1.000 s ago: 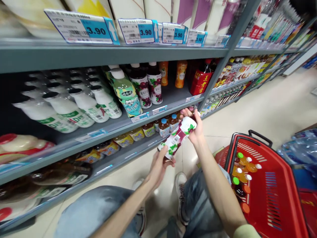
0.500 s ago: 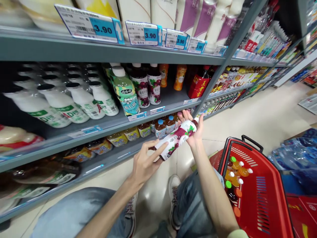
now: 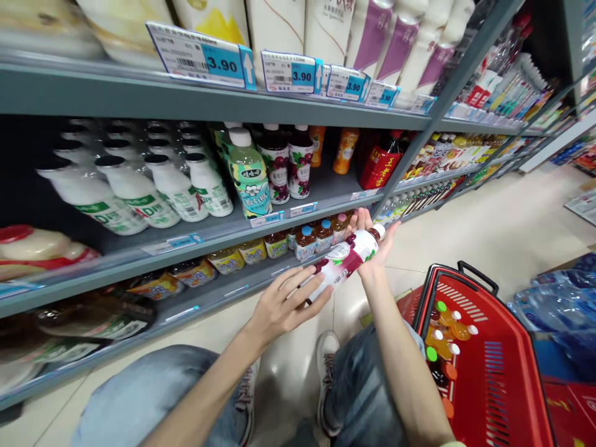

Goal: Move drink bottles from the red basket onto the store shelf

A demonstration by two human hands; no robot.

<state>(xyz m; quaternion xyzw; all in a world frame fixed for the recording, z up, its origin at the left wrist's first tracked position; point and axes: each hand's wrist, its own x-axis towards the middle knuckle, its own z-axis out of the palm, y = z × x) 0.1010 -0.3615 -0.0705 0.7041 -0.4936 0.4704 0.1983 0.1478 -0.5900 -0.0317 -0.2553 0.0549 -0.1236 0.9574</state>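
Note:
A grape juice bottle (image 3: 347, 256) with a white and purple wrapper lies tilted between my two hands, its white cap up and to the right. My left hand (image 3: 286, 303) holds the base end, several fingers laid across the wrapper; the thumb is hidden. Beneath the neck end, my right hand (image 3: 376, 266) supports the bottle on its palm, fingers reaching up on the far side. Similar grape juice bottles (image 3: 299, 162) stand on the middle shelf, beside a green-labelled bottle (image 3: 250, 177).
Left on the middle shelf (image 3: 223, 231) are white wrapped bottles (image 3: 158, 189). Lower down stand bottled drinks (image 3: 305, 243). A red shopping basket (image 3: 507, 316) holding several small bottles (image 3: 444, 335) is at my right, with blue-tinted water bottles (image 3: 559, 295) beyond it.
The grape juice bottle has turned about its length, so a different side of the wrapper faces up. My left fingers have spread further over it. The view has shifted slightly.

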